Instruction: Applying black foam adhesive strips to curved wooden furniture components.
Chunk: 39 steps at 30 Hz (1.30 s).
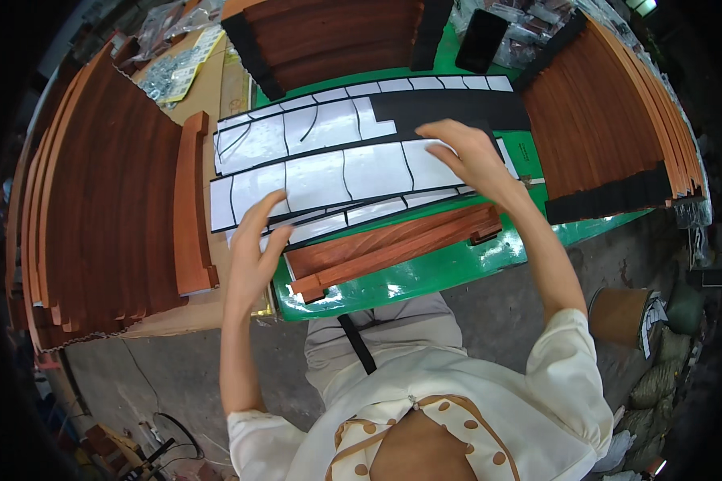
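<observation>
A long white strip sheet (317, 178) with black edges and black cross lines lies on the green table top. At its left end my left hand (253, 236) reaches over the near edge, thumb and fingers apart. My right hand (475, 160) is over the right end of the sheet, its thumb and fingers also spread. Neither hand visibly grips anything. Behind lie a second white sheet (257, 144) with loose black strips on it and a black sheet (449, 112). Nearer to me rests a reddish-brown wooden piece (393, 247) with a raised rail.
Stacked reddish-brown panels stand at the left (104, 200), the far side (337, 36) and the right (598, 120). A narrow wooden bar (192, 208) leans by the left stack. A black phone (481, 40) and bagged parts (529, 36) are at the back. A brown drum (620, 314) stands on the floor.
</observation>
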Each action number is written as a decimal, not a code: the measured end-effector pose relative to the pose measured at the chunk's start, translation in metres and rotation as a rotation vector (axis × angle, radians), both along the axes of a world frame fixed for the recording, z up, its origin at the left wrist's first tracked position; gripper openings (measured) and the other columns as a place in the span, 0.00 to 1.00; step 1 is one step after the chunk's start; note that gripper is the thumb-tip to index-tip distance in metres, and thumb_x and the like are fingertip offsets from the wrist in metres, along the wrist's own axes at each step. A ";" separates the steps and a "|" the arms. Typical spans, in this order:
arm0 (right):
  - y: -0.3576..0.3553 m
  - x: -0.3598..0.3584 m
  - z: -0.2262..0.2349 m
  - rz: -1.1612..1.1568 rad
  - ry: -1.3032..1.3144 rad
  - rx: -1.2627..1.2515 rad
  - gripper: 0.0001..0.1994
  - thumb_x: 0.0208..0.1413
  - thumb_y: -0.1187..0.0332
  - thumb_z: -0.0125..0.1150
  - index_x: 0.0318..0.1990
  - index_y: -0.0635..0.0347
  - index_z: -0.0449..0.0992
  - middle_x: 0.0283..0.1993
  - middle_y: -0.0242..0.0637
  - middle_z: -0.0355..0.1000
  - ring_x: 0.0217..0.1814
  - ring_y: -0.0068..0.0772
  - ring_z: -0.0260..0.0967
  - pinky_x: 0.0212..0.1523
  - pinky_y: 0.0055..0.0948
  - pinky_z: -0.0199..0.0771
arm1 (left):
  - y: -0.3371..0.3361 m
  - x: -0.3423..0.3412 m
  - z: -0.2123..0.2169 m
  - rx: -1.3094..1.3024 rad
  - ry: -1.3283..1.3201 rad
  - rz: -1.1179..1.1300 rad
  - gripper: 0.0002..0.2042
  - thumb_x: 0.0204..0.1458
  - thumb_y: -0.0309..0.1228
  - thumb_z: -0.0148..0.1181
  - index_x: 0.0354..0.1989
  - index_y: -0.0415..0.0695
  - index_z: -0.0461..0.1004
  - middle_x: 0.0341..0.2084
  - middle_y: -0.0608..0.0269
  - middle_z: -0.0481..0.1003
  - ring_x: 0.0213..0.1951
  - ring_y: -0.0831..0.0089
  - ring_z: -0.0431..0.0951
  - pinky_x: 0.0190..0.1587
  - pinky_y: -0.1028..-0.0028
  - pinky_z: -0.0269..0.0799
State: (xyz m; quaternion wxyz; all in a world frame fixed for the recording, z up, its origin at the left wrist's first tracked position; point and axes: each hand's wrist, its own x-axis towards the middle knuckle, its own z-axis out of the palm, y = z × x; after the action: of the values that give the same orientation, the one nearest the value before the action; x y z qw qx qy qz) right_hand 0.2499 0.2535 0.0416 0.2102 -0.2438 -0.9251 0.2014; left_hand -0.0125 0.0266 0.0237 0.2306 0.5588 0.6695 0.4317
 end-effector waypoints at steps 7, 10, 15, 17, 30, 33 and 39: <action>0.073 -0.087 -0.069 0.068 -0.404 0.335 0.07 0.49 0.75 0.55 0.36 0.63 0.75 0.38 0.43 0.73 0.43 0.43 0.73 0.41 0.37 0.75 | 0.107 -0.003 -0.053 -0.121 0.746 -0.298 0.20 0.52 0.37 0.58 0.53 0.47 0.68 0.56 0.60 0.67 0.59 0.59 0.64 0.57 0.51 0.57; 0.084 -0.096 -0.083 0.085 -0.456 0.438 0.05 0.46 0.76 0.55 0.31 0.63 0.75 0.36 0.44 0.73 0.41 0.41 0.73 0.39 0.35 0.76 | 0.136 0.007 -0.067 -0.146 0.783 -0.334 0.21 0.53 0.40 0.56 0.55 0.48 0.66 0.58 0.64 0.65 0.59 0.59 0.64 0.57 0.47 0.56; 0.096 -0.100 -0.093 0.264 -0.541 0.566 0.07 0.48 0.68 0.59 0.31 0.63 0.72 0.33 0.41 0.71 0.39 0.40 0.72 0.39 0.34 0.75 | 0.154 0.010 -0.081 -0.157 0.739 -0.339 0.22 0.52 0.43 0.56 0.54 0.47 0.67 0.56 0.65 0.67 0.58 0.62 0.66 0.54 0.55 0.61; 0.098 -0.100 -0.090 0.307 -0.553 0.570 0.07 0.48 0.69 0.58 0.31 0.63 0.72 0.33 0.41 0.71 0.40 0.40 0.72 0.39 0.34 0.75 | 0.157 0.009 -0.087 -0.155 0.740 -0.338 0.22 0.51 0.43 0.57 0.53 0.47 0.68 0.55 0.64 0.68 0.57 0.62 0.67 0.53 0.58 0.63; 0.066 -0.091 -0.033 -0.294 0.177 -1.016 0.14 0.60 0.62 0.52 0.42 0.65 0.76 0.36 0.33 0.75 0.37 0.23 0.73 0.42 0.23 0.73 | 0.150 0.001 -0.055 0.045 0.204 -0.171 0.15 0.52 0.33 0.57 0.47 0.44 0.71 0.42 0.58 0.76 0.42 0.66 0.77 0.43 0.69 0.71; 0.011 -0.084 0.000 -0.164 0.416 -1.115 0.14 0.62 0.64 0.50 0.48 0.64 0.73 0.39 0.29 0.71 0.38 0.18 0.69 0.45 0.23 0.73 | 0.124 0.023 0.009 0.128 -0.156 -0.041 0.12 0.53 0.31 0.58 0.45 0.41 0.72 0.35 0.60 0.76 0.38 0.73 0.77 0.40 0.73 0.71; -0.074 -0.078 0.008 0.183 0.675 -1.029 0.09 0.58 0.71 0.55 0.44 0.63 0.77 0.43 0.31 0.70 0.42 0.21 0.67 0.48 0.23 0.69 | 0.041 0.047 0.045 -0.057 -1.049 -0.092 0.12 0.57 0.33 0.55 0.42 0.37 0.72 0.32 0.64 0.76 0.34 0.79 0.75 0.38 0.78 0.70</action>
State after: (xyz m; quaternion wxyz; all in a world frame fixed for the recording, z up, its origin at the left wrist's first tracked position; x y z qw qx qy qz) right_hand 0.1716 0.1792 0.0498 0.3287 -0.1565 -0.6093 0.7045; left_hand 0.0342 0.0678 0.0692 0.5685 0.2897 0.4503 0.6246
